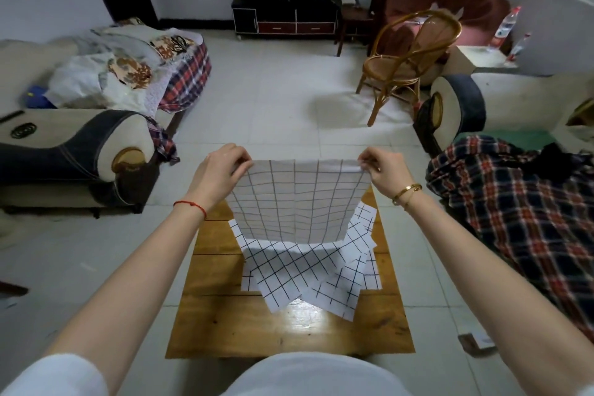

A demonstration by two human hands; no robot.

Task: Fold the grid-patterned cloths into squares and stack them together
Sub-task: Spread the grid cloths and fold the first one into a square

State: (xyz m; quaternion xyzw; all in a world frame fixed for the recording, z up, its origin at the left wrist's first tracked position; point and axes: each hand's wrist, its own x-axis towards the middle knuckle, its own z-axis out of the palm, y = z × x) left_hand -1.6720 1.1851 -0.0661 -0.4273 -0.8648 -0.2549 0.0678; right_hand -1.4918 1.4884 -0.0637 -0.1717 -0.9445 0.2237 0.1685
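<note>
Both arms are extended forward over a small wooden table (225, 325). The left hand (221, 170) pinches the upper left corner of a grid-patterned cloth (299, 199), fingers curled over the edge. The right hand (384, 170) pinches the upper right corner in the same way, thumb and fingertips closed on the hem. The cloth is held up by its top edge and hangs in the air above the far half of the table, spread flat between the two hands, its lower edge just above the pile below.

On the table lies a loose pile of further grid cloths (308, 270) (white with dark lines, overlapping at differing angles, not squared). How many pieces are in the pile cannot be told.

The left wrist carries a red string bracelet (191, 205); the right wrist carries a gold bangle (406, 192).

Surroundings: a tiled floor, a sofa arm (96, 151) to the left, a plaid blanket (514, 209) to the right, a rattan chair (408, 58) beyond the table, and a dark low cabinet (286, 18) against the far wall.
</note>
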